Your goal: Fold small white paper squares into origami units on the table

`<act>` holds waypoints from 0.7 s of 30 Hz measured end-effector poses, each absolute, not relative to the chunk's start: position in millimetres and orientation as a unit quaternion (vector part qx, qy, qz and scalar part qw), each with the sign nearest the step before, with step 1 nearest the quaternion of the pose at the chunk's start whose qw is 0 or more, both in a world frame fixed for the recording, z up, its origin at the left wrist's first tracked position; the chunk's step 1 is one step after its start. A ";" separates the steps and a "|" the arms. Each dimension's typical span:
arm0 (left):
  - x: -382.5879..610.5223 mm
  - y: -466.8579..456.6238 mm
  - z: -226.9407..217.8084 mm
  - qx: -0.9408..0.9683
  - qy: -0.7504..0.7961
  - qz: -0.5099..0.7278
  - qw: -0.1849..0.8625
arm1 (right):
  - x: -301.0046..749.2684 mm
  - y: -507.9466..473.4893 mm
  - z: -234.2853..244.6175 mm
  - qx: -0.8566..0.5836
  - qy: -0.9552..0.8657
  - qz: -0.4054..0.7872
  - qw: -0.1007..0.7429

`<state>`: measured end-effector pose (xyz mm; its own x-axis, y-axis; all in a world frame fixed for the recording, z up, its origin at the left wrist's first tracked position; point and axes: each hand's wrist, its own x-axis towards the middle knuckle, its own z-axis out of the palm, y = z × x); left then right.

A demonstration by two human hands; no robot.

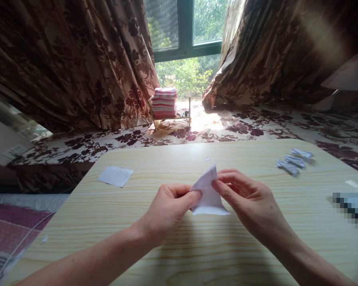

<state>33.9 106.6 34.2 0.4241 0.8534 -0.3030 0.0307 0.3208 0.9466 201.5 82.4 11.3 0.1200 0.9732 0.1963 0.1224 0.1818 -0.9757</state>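
Note:
A small sheet of white paper (207,198) is held up over the table between my two hands, its upper corner bent over and its lower edge curling. My left hand (171,208) pinches its left side, thumb in front and fingers behind. At the upper right side, my right hand (250,194) grips it between thumb and fingers. Faint print shows near the paper's right edge. Several folded paper pieces (294,161), shaped like little planes, lie at the table's far right. Flat at the far left rests a rectangular paper sheet (115,176) with faint lines of writing.
The pale wood-grain table (122,246) has rounded corners. Paper scraps (208,159) lie on it, and a pixelated dark-edged object (353,208) is at the right. Behind stand a small rack with folded striped towels (164,103), floral curtains (107,59) and a lamp (347,75).

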 end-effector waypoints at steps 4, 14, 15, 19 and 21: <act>34.9 106.3 32.9 0.490 0.438 0.307 0.688 | 201.1 81.4 12.0 -0.518 -0.529 0.399 0.542; 34.2 105.4 31.8 0.481 0.429 0.319 0.695 | 200.6 81.0 11.2 -0.515 -0.520 0.413 0.542; 34.2 105.4 31.5 0.479 0.427 0.319 0.698 | 200.8 80.9 11.0 -0.514 -0.521 0.414 0.542; 34.8 105.8 30.3 0.471 0.421 0.319 0.707 | 201.0 80.9 10.5 -0.507 -0.534 0.405 0.542; 35.0 106.1 30.1 0.467 0.417 0.320 0.711 | 200.8 81.4 9.9 -0.505 -0.545 0.389 0.545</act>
